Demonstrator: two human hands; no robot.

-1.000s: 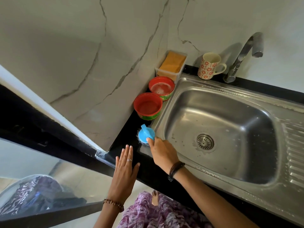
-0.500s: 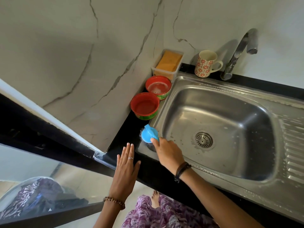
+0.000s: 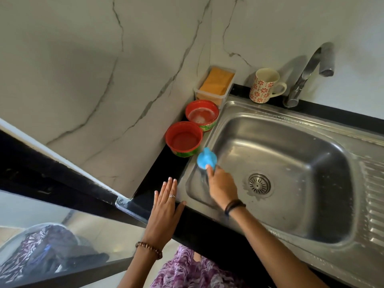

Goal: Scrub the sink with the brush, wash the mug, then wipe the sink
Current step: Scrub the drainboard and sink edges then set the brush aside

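Evidently only the scrubbing has begun: the right hand point(image 3: 221, 187) grips the blue brush point(image 3: 206, 159) at the sink's point(image 3: 291, 225) near-left rim, the left hand point(image 3: 165, 206) rests flat, fingers straight, and the mug point(image 3: 264, 86) waits unwashed far behind.

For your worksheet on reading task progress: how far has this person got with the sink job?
Nothing looks finished. In hand: the right hand holds the blue brush at the left wall of the sink; the left hand is flat on the counter edge. Left: the mug stands untouched by the tap, and wiping is not begun.
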